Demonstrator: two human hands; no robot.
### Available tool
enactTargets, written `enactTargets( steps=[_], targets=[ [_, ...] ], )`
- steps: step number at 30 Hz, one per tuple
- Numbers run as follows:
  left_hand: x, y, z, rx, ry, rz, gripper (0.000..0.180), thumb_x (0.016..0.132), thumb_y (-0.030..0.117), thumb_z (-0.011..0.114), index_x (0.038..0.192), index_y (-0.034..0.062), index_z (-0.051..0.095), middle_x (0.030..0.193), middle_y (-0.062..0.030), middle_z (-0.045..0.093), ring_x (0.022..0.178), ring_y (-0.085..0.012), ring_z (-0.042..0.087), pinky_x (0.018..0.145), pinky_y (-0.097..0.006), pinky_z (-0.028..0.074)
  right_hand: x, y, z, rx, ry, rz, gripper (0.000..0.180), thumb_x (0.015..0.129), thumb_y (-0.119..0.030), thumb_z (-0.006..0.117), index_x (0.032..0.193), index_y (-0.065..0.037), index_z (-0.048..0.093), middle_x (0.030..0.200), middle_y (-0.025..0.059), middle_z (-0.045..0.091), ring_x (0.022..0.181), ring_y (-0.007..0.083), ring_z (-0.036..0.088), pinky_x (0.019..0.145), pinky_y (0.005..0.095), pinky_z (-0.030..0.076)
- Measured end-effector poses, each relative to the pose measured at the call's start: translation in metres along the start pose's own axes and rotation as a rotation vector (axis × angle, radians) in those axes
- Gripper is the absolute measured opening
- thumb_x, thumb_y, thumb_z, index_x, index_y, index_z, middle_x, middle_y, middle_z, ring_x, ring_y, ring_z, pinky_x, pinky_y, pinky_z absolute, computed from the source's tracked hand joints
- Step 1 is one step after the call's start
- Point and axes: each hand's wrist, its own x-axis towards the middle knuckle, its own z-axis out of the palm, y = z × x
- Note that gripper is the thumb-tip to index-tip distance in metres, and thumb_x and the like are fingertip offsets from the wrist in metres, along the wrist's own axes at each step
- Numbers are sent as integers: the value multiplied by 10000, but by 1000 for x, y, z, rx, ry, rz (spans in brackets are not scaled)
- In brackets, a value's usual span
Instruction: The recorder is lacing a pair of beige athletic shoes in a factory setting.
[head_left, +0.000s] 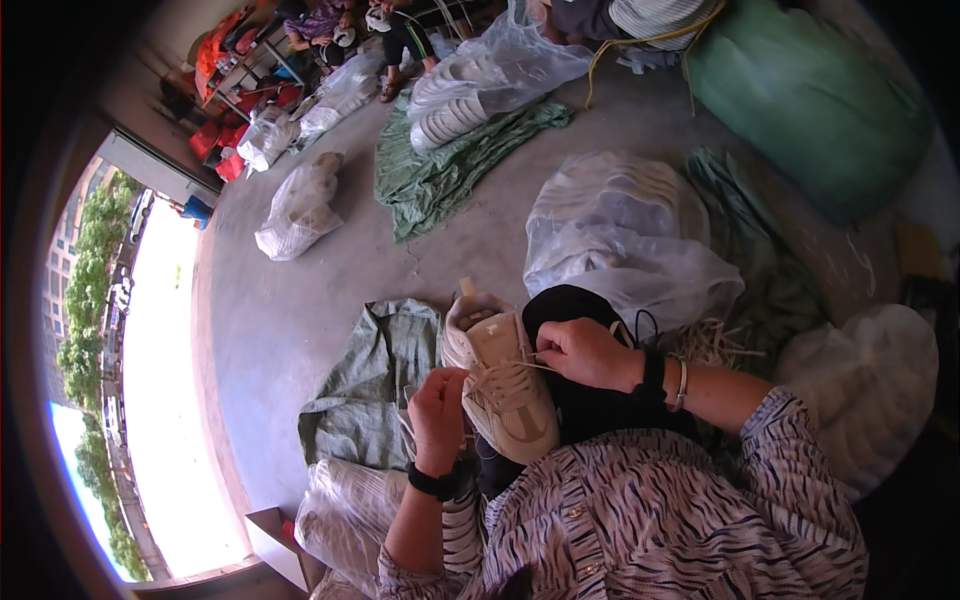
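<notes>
Gry flr (280,300) | on it: wht plas. bag (300,208) | crumpled grn tarp (425,187) | lg grn sack (800,110), R

At the far right corner of the grey floor (290,330), a bulging green sack (800,100). Near the far edge, a translucent bag (500,80) full of stacked pale pieces, lying on a crumpled green sheet (430,190), with seated people (322,28) close by. In the far left corner, red items (205,140), hard to make out. Toward the left edge, a smaller whitish bag (300,205); at the near left corner, an open box (275,545). Beyond the left edge, leafy trees (85,310) outside a bright doorway (185,400).
</notes>
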Motion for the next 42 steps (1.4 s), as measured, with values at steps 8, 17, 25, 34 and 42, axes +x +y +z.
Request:
enactTargets(
  steps=[8,17,25,34,42],
  targets=[
    [0,-5,15,-551,203,-24,186,894,56,529,1055,-15,587,778,-24,635,663,-90,575,650,-236,479,7,-1,2,-73,35,-4,86,786,-102,607,789,-22,576,669,150,602,643,321,608,563,376,464],
    [3,-23,8,-194,86,3,161,839,142,638,835,-18,647,701,-37,616,630,-75,524,588,-218,415,14,-1,1,-151,-10,-251,72,799,-96,595,820,-27,591,755,132,631,698,324,612,607,371,483],
    [3,-7,13,-117,177,-63,142,818,130,648,777,-3,620,720,-51,616,594,-103,538,551,-266,428,18,4,-5,-84,-168,-169,92,803,-85,594,875,-30,615,790,132,639,738,302,628,651,360,489],
    [14,11,9,387,266,507,172,737,123,698,871,103,591,936,-58,558,910,-254,525,739,-390,442,25,-7,-13,-518,78,-686,101,784,-122,575,844,-43,593,901,92,562,772,257,596,637,360,490],
    [43,47,-41,635,-292,728,313,657,86,724,949,105,612,1001,-44,538,1011,-255,515,825,-371,472,39,-8,-16,-612,-255,-631,79,745,-107,559,783,-42,582,940,126,570,786,280,620,674,357,518]
  ],
)
